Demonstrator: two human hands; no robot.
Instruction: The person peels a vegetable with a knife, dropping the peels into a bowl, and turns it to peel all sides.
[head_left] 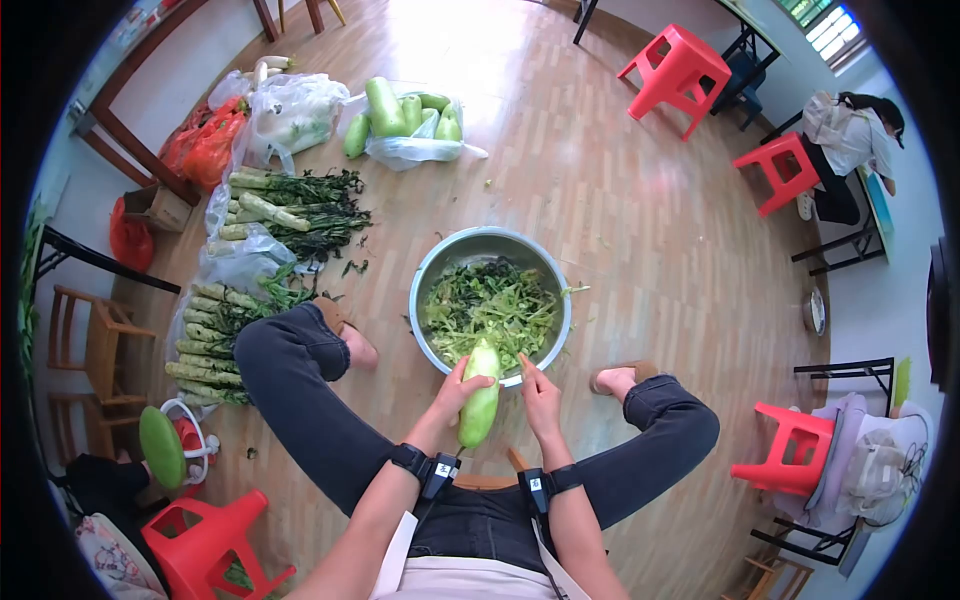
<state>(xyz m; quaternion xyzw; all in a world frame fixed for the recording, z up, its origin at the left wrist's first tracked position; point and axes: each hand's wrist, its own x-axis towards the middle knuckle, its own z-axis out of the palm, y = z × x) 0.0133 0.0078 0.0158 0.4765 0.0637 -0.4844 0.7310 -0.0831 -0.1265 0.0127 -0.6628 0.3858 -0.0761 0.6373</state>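
My left hand (pixel 461 390) is wrapped round a pale green bottle gourd (pixel 480 410), whose far end looks lighter. The gourd points away from me, its far end over the near rim of a metal basin (pixel 418 318). Inside the basin lies a heap of green peelings and leaves (pixel 492 305). To the right of the gourd, apart from it, my right hand (pixel 541 400) is closed round a small tool with an orange-brown end; its kind is mostly hidden by the fingers.
Leafy celtuce stalks (pixel 215 340) lie on plastic at the left. Beyond them, more gourds (pixel 385 108) sit in a clear bag. Red stools (pixel 680 75) stand around the room. A person (pixel 850 140) sits at a table far right. Wooden chairs (pixel 105 340) line the left wall.
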